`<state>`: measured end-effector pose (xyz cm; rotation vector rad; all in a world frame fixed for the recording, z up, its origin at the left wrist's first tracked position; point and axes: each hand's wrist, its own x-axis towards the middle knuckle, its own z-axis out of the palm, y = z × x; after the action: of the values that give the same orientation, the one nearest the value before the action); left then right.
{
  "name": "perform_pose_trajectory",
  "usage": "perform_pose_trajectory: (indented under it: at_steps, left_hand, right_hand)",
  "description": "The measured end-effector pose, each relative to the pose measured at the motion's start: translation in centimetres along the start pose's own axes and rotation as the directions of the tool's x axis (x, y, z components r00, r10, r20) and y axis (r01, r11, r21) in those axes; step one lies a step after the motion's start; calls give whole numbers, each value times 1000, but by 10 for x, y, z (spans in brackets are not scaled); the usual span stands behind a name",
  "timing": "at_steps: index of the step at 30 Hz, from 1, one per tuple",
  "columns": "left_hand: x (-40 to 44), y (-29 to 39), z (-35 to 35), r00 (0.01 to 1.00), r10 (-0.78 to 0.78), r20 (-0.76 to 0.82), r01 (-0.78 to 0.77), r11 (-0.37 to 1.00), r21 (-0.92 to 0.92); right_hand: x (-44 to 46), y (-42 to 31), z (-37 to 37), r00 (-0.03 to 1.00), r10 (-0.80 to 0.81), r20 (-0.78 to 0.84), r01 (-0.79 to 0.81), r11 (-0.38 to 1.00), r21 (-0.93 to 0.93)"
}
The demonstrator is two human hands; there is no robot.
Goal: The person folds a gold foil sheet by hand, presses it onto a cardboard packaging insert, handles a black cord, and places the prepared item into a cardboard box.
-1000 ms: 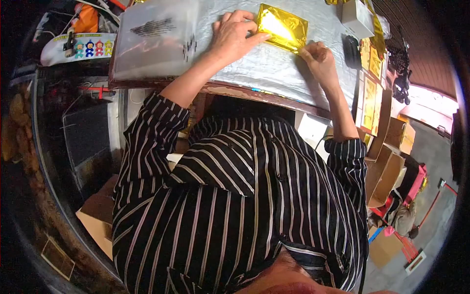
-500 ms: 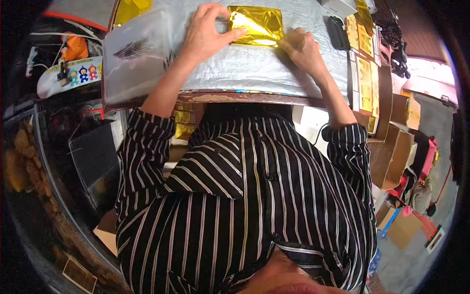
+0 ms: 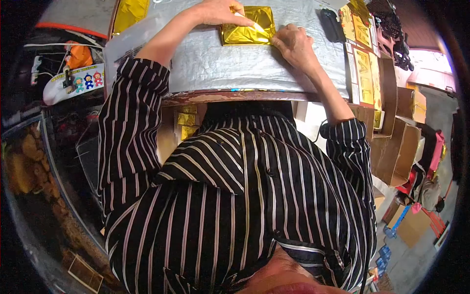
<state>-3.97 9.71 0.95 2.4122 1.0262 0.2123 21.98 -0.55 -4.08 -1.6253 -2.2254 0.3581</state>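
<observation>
A flat packet in shiny gold foil point(image 3: 245, 35) lies on the silver-covered table top point(image 3: 220, 71). My left hand point(image 3: 219, 12) reaches over its upper left side, thumb laid across the foil and fingers bent at the far edge. At the packet's lower right corner, my right hand point(image 3: 295, 45) has its fingers closed on the foil. Whatever the foil wraps is hidden.
A translucent plastic bin point(image 3: 115, 66) stands at the table's left, with gold foil sheets point(image 3: 131, 14) behind it. To the right are a black case point(image 3: 333, 25), printed yellow boxes point(image 3: 364, 73) and open cardboard boxes point(image 3: 404, 154).
My left hand has moved up and in over the packet, its forearm now slanting across the bin. The packet has shifted slightly left. My right hand stays at the corner, a little further left.
</observation>
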Motion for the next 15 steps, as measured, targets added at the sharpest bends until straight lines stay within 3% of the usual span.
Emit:
perform_pose_trajectory:
  at_steps: [3, 8, 15]
  left_hand:
    - [5, -10, 6, 999, 46, 5, -46, 997, -60]
    - [-1, 2, 4, 998, -46, -35, 43, 994, -98]
    - [0, -11, 16, 997, -32, -69, 33, 999, 4]
  right_hand:
    - [3, 1, -2, 1000, -2, 20, 2, 1000, 1]
    - [4, 3, -1, 1000, -11, 27, 10, 1000, 27]
    - [7, 0, 0, 1000, -9, 15, 9, 1000, -20]
